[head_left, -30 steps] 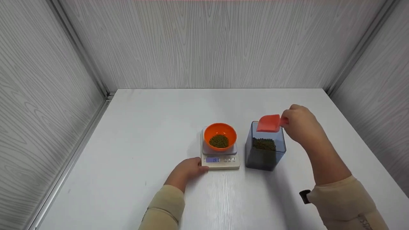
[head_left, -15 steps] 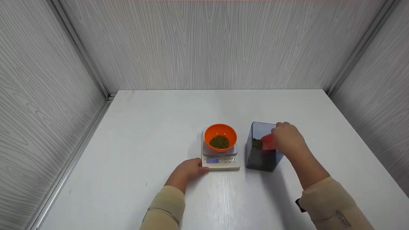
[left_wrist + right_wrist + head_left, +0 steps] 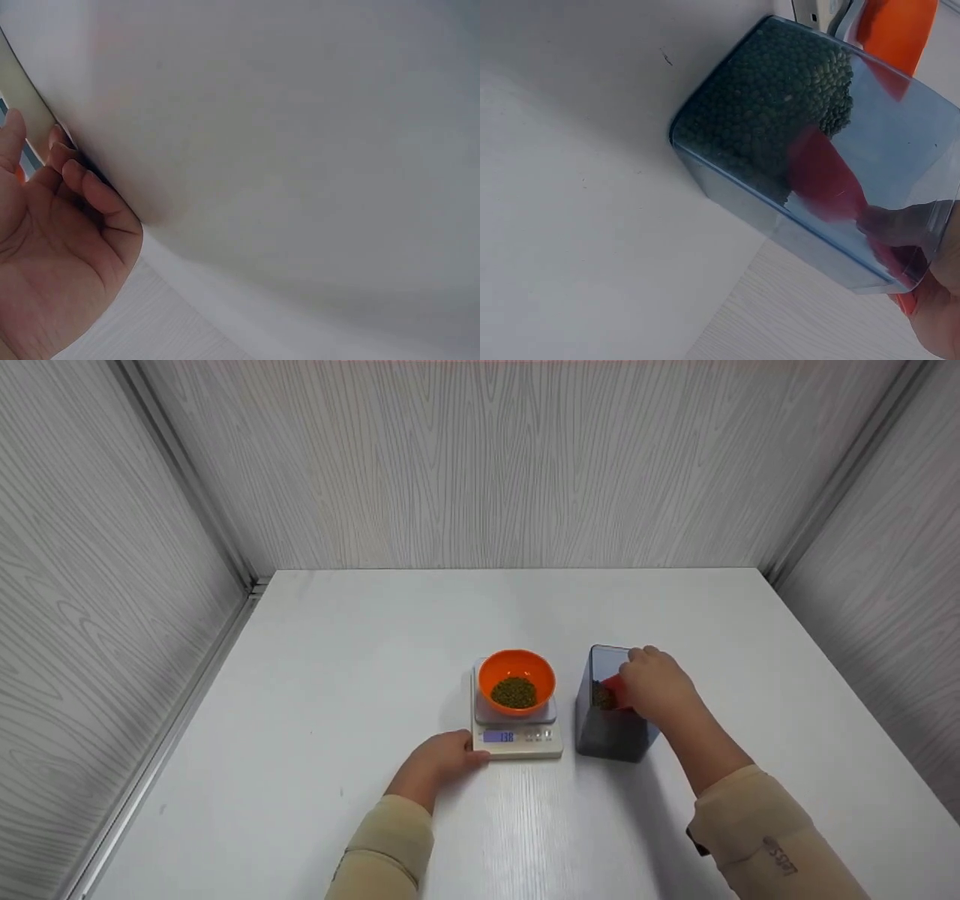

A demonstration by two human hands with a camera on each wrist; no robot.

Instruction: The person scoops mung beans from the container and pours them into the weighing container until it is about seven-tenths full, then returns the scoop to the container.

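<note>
An orange bowl (image 3: 517, 676) with green beans stands on a small kitchen scale (image 3: 517, 735) whose display is lit. My left hand (image 3: 442, 760) rests against the scale's left front corner, fingers bent against its side (image 3: 71, 176). To the right stands a clear bluish container (image 3: 611, 735) of green beans (image 3: 780, 105). My right hand (image 3: 656, 686) reaches into its top and grips a red scoop (image 3: 615, 692), whose blade (image 3: 825, 176) digs into the beans.
The white table (image 3: 360, 660) is boxed in by grey wood-grain walls at the back and both sides. A metal rail runs along the left edge. The bowl's orange rim (image 3: 896, 30) shows beyond the container in the right wrist view.
My right hand came down from above the container and pushed the scoop into the beans, then moved slightly left. The left hand stayed at the scale.
</note>
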